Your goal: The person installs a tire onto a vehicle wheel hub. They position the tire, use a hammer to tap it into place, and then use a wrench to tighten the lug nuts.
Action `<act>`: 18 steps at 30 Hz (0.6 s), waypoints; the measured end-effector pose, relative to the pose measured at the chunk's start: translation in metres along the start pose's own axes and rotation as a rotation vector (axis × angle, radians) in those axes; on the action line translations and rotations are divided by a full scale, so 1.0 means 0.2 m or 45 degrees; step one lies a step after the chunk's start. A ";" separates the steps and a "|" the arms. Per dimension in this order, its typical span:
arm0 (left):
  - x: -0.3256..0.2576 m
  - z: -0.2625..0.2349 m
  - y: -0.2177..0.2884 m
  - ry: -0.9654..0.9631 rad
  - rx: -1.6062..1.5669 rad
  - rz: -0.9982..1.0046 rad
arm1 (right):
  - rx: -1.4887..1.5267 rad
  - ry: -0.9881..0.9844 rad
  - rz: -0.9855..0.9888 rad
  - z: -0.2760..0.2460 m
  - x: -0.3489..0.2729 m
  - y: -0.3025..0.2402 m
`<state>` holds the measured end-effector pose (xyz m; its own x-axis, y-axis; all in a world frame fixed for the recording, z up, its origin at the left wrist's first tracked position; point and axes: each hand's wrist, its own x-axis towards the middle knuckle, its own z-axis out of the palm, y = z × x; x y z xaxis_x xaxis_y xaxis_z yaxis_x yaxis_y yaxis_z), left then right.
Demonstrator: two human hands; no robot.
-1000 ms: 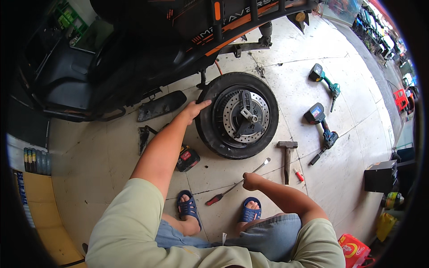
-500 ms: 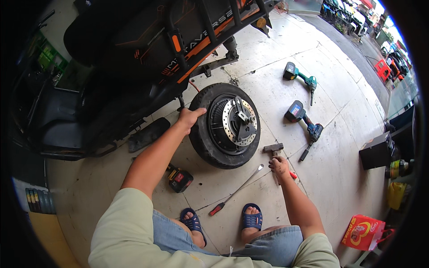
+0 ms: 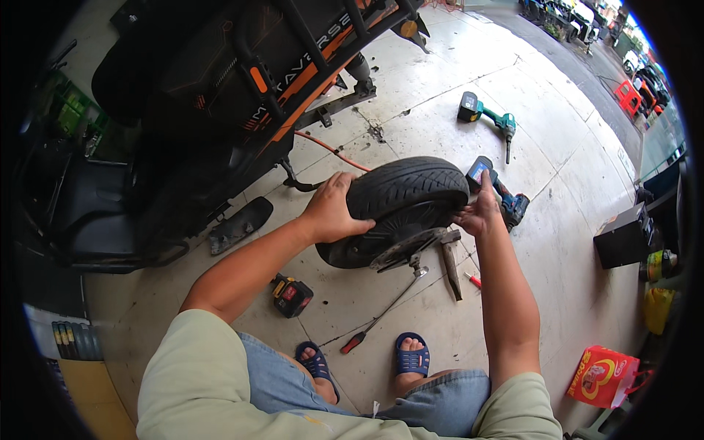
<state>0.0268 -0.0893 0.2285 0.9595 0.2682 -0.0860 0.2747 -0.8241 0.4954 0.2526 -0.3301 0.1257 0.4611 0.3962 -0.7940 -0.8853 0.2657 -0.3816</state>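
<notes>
A black scooter wheel (image 3: 411, 180) is tipped up on edge in front of me, its tread upward. The brake disc (image 3: 400, 251) and axle on its side face down toward my feet. My left hand (image 3: 334, 213) is closed round the tyre's left side, thumb on the sidewall. At the right side, my right hand (image 3: 480, 211) grips the tyre with its fingers partly hidden. Just below the wheel lie a hammer (image 3: 449, 268) and a pry bar (image 3: 385, 312) with a red and black handle. Near the hammer is a small red-handled tool (image 3: 475, 280).
A black and orange scooter (image 3: 220, 125) fills the upper left. Two cordless power tools, one green (image 3: 491, 117) and one blue (image 3: 506, 194), lie to the right; another (image 3: 292, 295) is near my left foot. An orange hose (image 3: 330, 149) runs behind the wheel. A red bag (image 3: 603, 376) stands lower right.
The wheel has tilted from showing its disc face to standing on edge. My right hand has left the hammer and taken the tyre's right side; my left hand has shifted along the tyre.
</notes>
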 end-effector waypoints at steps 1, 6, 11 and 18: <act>-0.03 0.00 -0.01 0.018 0.053 0.044 | -0.106 -0.239 -0.075 0.01 0.02 0.02; -0.16 -0.02 -0.11 0.163 0.162 0.092 | -0.380 -0.188 0.049 0.23 -0.05 0.03; -0.20 -0.06 -0.18 0.246 0.266 0.175 | -0.323 -0.235 0.218 0.33 -0.01 0.04; -0.48 0.16 -0.15 0.335 0.286 0.396 | -0.622 -0.139 0.165 0.07 -0.09 0.15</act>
<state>-0.0721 -0.1066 0.1933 0.9582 0.0844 0.2734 0.0106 -0.9653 0.2608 0.2194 -0.3178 0.1348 0.3263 0.4952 -0.8052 -0.8482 -0.2227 -0.4807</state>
